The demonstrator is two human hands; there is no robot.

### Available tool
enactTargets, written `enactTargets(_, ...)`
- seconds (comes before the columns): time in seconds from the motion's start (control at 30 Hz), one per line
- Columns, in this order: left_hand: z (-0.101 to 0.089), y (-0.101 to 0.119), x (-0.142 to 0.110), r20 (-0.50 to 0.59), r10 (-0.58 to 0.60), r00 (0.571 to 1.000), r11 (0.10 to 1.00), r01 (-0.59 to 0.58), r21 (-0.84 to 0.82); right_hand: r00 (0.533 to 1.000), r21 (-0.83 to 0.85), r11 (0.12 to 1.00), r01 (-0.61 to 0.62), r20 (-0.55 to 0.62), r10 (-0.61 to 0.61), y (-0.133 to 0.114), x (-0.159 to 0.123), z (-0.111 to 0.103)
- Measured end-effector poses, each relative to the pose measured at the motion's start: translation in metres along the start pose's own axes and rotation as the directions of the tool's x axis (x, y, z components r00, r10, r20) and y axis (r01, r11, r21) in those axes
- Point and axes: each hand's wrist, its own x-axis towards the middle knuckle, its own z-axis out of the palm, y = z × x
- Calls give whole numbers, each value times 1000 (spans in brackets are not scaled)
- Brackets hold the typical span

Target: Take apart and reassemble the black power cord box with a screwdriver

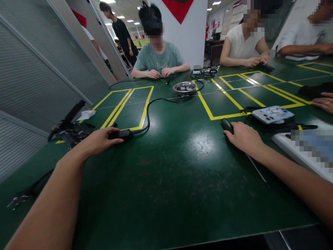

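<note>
On the left of the head view, my left hand [100, 140] is closed on a black cable connector [124, 134], fingers along its two sides. From its far end a black cable [148, 118] curves away across the table. Over on the right, my right hand [243, 136] grips the dark green handle of a screwdriver [227, 124]. The screwdriver's thin metal shaft points back towards me and passes beside my forearm. A plug with bare metal prongs [19, 199] lies near my left forearm.
A metal bowl [184, 88] with small parts stands mid-table. Black hardware [70, 133] lies at left; a phone [273, 114] and a white device [307, 152] are at right. Yellow tape marks the green table [166, 180]. A co-worker [161, 55] sits opposite; others sit at right.
</note>
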Motion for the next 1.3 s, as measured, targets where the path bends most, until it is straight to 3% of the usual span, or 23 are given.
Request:
enactTargets(0.23, -2, -3, 1, 141, -80, 987, 997, 76, 34, 999, -34, 999, 4, -37, -6, -7, -9, -6)
enactTargets(0.37, -3, 8, 6, 100, -122, 987, 992, 118, 52, 969, -63, 997, 44, -239, -58, -16, -16, -11)
enactTargets(0.47, 1, 49, 3, 74, -73, 995, 997, 70, 37, 923, 25, 977, 212, -335, -192, -30, -21, -18)
enactTargets(0.53, 7, 91, -5, 68, 46, 997, 998, -43, -43, 910, 200, 905, 375, -265, -318, -43, -25, -25)
enactTargets(0.6, 16, 135, -16, 103, 189, 977, 968, -167, -189, 885, 430, 779, 457, -127, -449, -59, -29, -30)
enactTargets(0.7, 31, 185, -33, 140, 354, 925, 878, -277, -390, 818, 689, 601, 406, 19, -575, -83, -32, -35)
enactTargets(0.83, 47, 208, -43, 119, 360, 925, 830, -259, -494, 797, 868, 413, 275, 34, -603, -102, -26, -28)
enactTargets(0.97, 54, 206, -42, 128, 360, 924, 855, -272, -441, 794, 974, 219, 50, 95, -601, -100, -17, -15)
enactTargets(1.07, 46, 187, -32, 74, 381, 922, 883, -339, -326, 842, 984, -15, -178, 144, -520, -89, -10, -7)
enactTargets(1.17, 27, 137, -13, -14, 243, 970, 969, -244, -37, 893, 907, -269, -326, 202, -402, -75, 1, -1)
enactTargets(1.23, 13, 91, 0, -43, 74, 996, 987, -67, 145, 919, 870, -345, -353, 253, -302, -67, 11, 3)
enactTargets(1.3, 2, 45, 8, -53, -48, 997, 979, 58, 195, 931, 861, -362, -356, 293, -217, -59, 22, 6)
